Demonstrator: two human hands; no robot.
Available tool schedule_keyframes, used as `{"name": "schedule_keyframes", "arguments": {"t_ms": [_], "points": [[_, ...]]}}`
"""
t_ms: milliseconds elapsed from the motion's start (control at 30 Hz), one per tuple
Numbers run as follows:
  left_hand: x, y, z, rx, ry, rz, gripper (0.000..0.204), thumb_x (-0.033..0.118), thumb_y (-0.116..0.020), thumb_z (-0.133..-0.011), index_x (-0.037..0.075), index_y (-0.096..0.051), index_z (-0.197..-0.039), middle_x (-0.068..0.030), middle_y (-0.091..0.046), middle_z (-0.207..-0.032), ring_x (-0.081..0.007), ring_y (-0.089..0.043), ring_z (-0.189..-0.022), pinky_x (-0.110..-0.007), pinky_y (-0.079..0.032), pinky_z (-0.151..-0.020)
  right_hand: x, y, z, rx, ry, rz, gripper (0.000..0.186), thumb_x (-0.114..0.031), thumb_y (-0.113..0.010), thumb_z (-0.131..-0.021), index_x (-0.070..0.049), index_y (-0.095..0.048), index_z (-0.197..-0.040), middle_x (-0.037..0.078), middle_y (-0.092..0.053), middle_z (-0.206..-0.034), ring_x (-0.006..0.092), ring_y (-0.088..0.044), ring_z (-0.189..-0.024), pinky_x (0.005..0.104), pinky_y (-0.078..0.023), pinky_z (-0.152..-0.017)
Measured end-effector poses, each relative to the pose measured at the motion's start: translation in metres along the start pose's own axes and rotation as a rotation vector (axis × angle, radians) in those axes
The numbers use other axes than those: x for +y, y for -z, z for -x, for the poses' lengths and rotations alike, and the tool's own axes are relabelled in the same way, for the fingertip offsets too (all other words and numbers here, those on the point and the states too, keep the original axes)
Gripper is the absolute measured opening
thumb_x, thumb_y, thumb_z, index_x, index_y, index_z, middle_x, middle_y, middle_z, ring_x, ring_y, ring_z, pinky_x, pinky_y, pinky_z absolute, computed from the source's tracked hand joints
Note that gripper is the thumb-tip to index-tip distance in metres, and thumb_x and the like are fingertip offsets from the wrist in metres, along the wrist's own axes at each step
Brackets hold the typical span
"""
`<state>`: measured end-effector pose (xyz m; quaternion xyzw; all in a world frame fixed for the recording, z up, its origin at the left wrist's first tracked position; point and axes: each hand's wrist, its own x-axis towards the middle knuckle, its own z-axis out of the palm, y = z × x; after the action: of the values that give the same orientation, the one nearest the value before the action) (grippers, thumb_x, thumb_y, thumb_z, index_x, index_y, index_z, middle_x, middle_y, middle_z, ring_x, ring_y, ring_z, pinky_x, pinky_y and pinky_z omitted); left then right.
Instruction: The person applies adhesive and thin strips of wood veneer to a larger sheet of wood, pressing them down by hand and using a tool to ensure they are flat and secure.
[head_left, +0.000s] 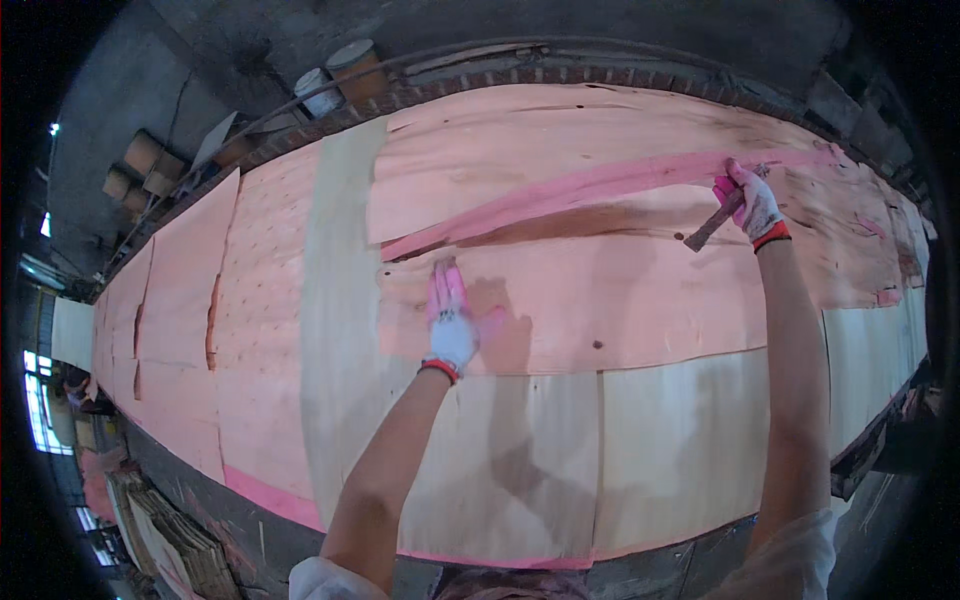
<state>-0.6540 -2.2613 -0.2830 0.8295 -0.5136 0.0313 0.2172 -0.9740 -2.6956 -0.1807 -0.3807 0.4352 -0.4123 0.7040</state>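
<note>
My left hand [452, 325], in a white glove with pink-stained fingers and a red cuff, is open, its fingers stretched out over a pink wood veneer sheet [600, 310]. Whether the palm touches the sheet I cannot tell. Farther right, my right hand [752, 203], gloved alike, is closed around a dark tool with a flared end [708, 228]; its exact kind does not show. Behind that hand a long, narrow, deeper pink veneer strip [580, 190] runs across the sheets. Under the strip's left half lies a dark gap between two sheets.
Pale veneer [520, 450] covers the near side, and more pink sheets [260, 250] with split seams lie left. A brick edge [480, 85] borders the far side, with buckets [357, 72] beyond. Stacked boards [175, 540] stand lower left. Torn veneer pieces [880, 225] lie at the right.
</note>
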Motion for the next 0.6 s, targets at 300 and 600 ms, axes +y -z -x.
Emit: {"name": "schedule_keyframes", "arguments": {"t_ms": [300, 600], "points": [[-0.036, -0.083, -0.073, -0.179, 0.025, -0.215, 0.113, 0.071, -0.061, -0.065, 0.001, -0.02, -0.144, -0.0241, -0.017, -0.149, -0.0409, -0.015, -0.138, -0.048, -0.014, -0.113, 0.051, -0.018, -0.044, -0.17, -0.097, -0.098, 0.014, -0.017, -0.059, -0.088, -0.008, -0.062, -0.098, 0.007, -0.065, -0.086, 0.0227, -0.065, -0.077, 0.0364, -0.054, -0.066], [-0.022, -0.101, -0.072, -0.353, 0.099, -0.194, 0.101, 0.068, -0.059, -0.07, 0.004, -0.028, -0.141, -0.0226, -0.025, -0.146, -0.0409, -0.023, -0.135, -0.049, -0.023, -0.11, 0.054, -0.074, -0.036, 0.091, 0.205, 0.705, 0.032, -0.03, -0.071, -0.08, -0.006, -0.058, -0.096, 0.007, -0.063, -0.075, 0.0186, -0.062, -0.055, 0.0297, -0.051, -0.049]]}}
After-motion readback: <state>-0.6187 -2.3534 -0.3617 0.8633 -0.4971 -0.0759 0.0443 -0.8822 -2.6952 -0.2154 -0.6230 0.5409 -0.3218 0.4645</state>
